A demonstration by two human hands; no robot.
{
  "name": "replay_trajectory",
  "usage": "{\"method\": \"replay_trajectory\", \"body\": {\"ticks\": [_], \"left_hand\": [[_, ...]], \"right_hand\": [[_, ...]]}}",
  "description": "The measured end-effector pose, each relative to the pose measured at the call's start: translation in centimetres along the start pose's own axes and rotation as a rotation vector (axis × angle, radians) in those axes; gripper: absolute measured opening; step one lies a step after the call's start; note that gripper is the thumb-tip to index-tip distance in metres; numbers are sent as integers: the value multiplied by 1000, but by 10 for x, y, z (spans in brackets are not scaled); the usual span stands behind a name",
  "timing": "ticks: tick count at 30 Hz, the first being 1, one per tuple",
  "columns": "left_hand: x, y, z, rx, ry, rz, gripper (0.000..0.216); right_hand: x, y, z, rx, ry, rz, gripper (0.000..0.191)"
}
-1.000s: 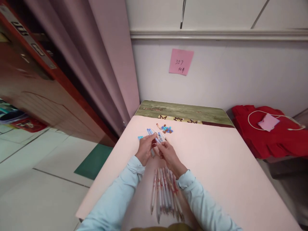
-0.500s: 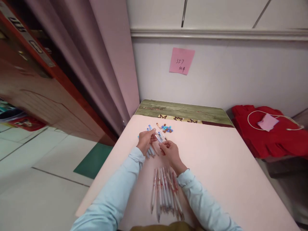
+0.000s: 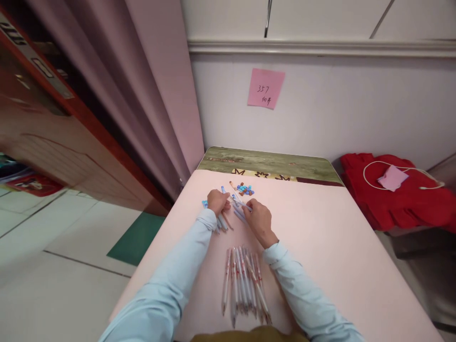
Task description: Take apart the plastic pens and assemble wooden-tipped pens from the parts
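- The left hand [image 3: 218,202], just left of frame centre, is closed around a bundle of blue-tipped pens [image 3: 223,221]. Their lower ends fan out below the fist and their tips show above it.
- The right hand [image 3: 261,221] lies just right of it, knuckles up. Its fingers are drawn narrow onto a loose pen [image 3: 242,205] that runs across toward the bundle. How firmly it is pinched is hard to see.
- Judging from this, the work in hand is gathering blue-tipped pens into the left fist. It would go best with the left grip snug but not crushing, so the fanned ends can be squared against the table [image 3: 338,266].
- The loose pen should be held parallel to the bundle before it goes in. Crossed pens would splay the fist.
- A small heap of blue and brown caps [image 3: 245,190] lies just above the hands, near enough for a sweeping wrist to scatter. A lone blue bit [image 3: 204,204] sits beside the left hand.
- In the lower middle, a row of red-marked pens [image 3: 242,280] lies between the sleeves, apart from the blue ones. The forearms should stay lifted off it.
- At the upper centre a pink note [image 3: 266,88] is stuck on the wall, and at the right edge is a red cloth [image 3: 392,204].
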State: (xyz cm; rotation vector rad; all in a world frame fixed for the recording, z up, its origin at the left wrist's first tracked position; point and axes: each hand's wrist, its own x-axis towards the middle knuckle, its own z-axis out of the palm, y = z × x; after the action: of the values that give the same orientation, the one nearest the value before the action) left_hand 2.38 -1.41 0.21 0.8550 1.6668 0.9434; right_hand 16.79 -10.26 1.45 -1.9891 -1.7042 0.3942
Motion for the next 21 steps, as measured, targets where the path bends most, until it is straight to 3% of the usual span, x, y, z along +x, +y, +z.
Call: {"method": "replay_trajectory", "body": {"ticks": [6, 12, 16, 21], "left_hand": [[-4, 3, -5, 102, -34, 18, 25], [-23, -1, -4, 42, -143, 39, 33], [-25, -1, -3, 31, -140, 60, 29], [-27, 1, -31, -3, -61, 151, 23]], "right_hand": [[3, 1, 0, -7, 37, -17, 13], [-6, -2, -1, 4, 41, -22, 15], [-7, 3, 0, -95, 59, -23, 21], [-3, 13, 2, -166, 50, -39, 26]]}}
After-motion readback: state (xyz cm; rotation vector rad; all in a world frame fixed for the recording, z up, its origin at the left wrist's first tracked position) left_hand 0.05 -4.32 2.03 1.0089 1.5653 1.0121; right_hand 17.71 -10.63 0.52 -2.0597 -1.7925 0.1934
